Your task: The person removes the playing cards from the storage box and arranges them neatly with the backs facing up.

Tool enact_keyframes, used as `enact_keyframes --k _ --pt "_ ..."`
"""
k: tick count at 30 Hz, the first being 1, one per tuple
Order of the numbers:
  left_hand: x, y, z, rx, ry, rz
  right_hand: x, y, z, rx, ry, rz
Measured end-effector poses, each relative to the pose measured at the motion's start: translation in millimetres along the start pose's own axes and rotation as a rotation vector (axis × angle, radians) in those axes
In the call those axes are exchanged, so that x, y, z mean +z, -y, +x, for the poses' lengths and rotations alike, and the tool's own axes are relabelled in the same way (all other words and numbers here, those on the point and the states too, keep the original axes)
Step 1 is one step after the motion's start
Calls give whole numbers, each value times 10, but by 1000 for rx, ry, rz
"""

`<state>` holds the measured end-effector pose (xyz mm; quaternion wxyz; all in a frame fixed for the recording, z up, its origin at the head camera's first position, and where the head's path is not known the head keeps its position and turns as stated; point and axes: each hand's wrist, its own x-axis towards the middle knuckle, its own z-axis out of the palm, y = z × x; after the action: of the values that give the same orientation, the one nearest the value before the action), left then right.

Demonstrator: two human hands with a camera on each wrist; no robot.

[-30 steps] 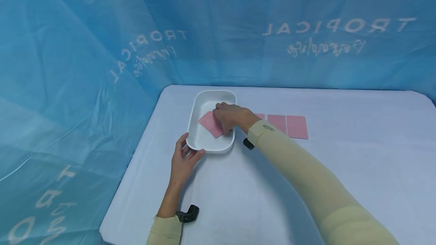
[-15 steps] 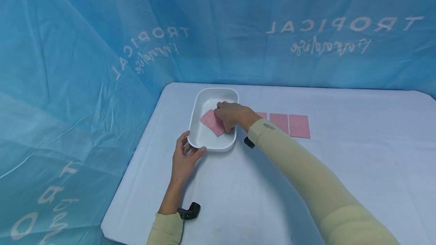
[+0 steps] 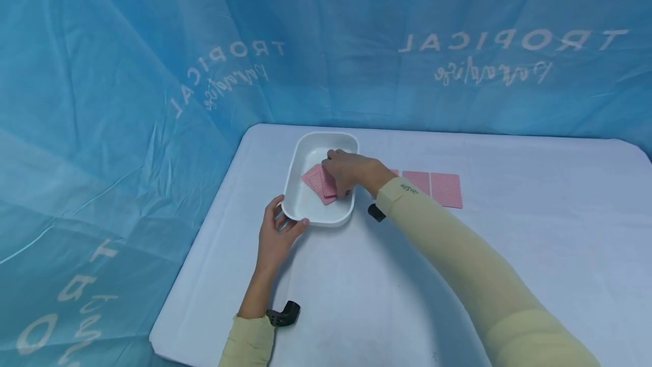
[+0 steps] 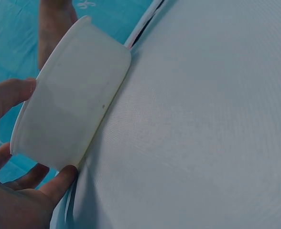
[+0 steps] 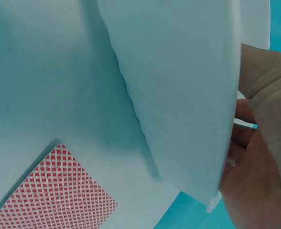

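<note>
A white rectangular tray (image 3: pixel 308 211) stands near the table's far left part. My left hand (image 3: pixel 275 237) grips its near-left corner, fingers and thumb against wall and rim, as the left wrist view also shows on the tray (image 4: pixel 73 95). Inside the tray lie red-and-white patterned playing cards (image 3: pixel 313 178). Reaching over the right rim, my right hand (image 3: pixel 350 172) holds playing cards (image 3: pixel 330 187) just over the others, turned at a different angle; its fingertips are partly hidden. In the right wrist view the tray wall (image 5: pixel 178 95) hides the held cards.
Right of the tray, more face-down cards lie in a row on the white-covered table (image 3: pixel 535 254): one at the right end (image 3: pixel 446 190), one beside it (image 3: pixel 416 180), one mostly behind the right arm. Blue printed sheets (image 3: pixel 326 44) hang behind and at the left.
In the right hand, the held cards have turned and now stand out separately from the cards beneath. The left hand stays on the tray's corner.
</note>
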<state>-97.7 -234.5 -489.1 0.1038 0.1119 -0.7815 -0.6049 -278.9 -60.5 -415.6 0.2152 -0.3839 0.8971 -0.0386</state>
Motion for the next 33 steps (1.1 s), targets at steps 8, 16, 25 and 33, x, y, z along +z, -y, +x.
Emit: enact_keyframes --k 8,16,25,33 --pt "5 10 -12 -7 2 -2 -31 9 -63 -6 -21 13" --pt "-17 25 -12 -10 12 -17 -76 65 -107 -72 -73 -42" --pt "-31 -30 -29 -38 23 -39 -223 63 -232 -90 -118 -57" --pt "-42 -242 -85 -60 54 -76 -343 -15 -405 -63 -160 -61"
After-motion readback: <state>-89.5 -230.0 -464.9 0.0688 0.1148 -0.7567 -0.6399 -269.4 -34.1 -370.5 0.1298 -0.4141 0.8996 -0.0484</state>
